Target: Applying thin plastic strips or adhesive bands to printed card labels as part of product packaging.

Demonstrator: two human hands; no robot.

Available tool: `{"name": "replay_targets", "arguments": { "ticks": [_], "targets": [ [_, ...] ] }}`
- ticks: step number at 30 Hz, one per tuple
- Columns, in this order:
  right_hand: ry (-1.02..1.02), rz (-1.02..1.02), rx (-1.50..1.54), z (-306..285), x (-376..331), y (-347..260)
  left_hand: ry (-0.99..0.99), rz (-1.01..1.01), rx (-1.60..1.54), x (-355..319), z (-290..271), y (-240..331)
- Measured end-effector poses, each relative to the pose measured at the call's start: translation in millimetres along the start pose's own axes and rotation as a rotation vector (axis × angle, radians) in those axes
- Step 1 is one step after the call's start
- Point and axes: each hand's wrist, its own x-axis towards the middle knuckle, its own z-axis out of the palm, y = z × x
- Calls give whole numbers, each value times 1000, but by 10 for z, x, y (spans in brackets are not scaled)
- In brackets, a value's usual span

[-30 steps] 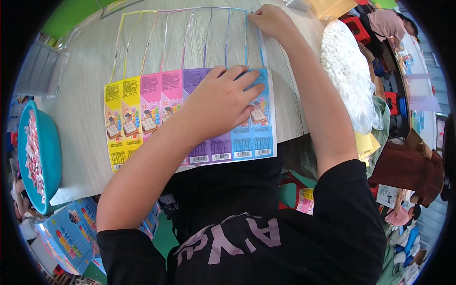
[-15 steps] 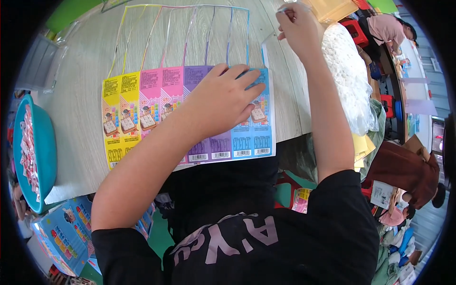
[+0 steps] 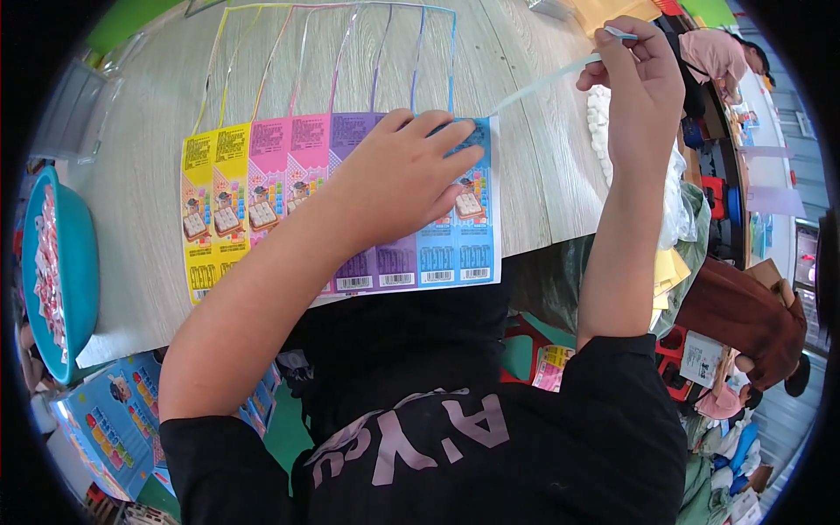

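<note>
A row of printed paper cards (image 3: pixel 262 201), running from yellow through pink and purple to blue, is laid flat near the front edge of the wooden bench (image 3: pixel 542 175), the lower ends of the cards reaching just past that edge. The cards are pressed down by the left hand (image 3: pixel 398 188), which is spread open and laid palm-down across the purple and blue ones, nothing being gripped by it. Thin coloured strips (image 3: pixel 332 52), matching the cards in colour, are seen running away from the tops of the cards toward the far side of the bench, where they are joined by a cross strip. A pale blue strip (image 3: pixel 547 80) is drawn up and away from the top right corner of the blue card (image 3: pixel 464 236) and is pinched between the closed fingertips of the right hand (image 3: pixel 634 74), which is raised above the bench to the right. Beyond that hand, a clear bag of small white pieces (image 3: pixel 604 131) is seen lying at the right edge of the bench. At the left edge a teal bowl (image 3: pixel 74 271) is set, filled with small red-and-white pieces. Below the bench on the left, blue printed sheets (image 3: pixel 114 429) are stacked. Another person in a pink top (image 3: pixel 717 52) is seated well apart at the upper right.
</note>
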Motion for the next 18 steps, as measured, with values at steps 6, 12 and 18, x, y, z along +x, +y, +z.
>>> {"name": "replay_targets", "arguments": {
  "ticks": [6, 12, 18],
  "targets": [
    [-92, 106, 125, 166, -169, -395, -3, 5, 6, 7, 22, -4],
    [-320, 179, 40, 299, -281, -525, -14, 33, 40, 7, -45, 25],
    [-593, 271, 30, 237, -232, -615, -76, 88, 66, 3, -9, 13]
  ]
}}
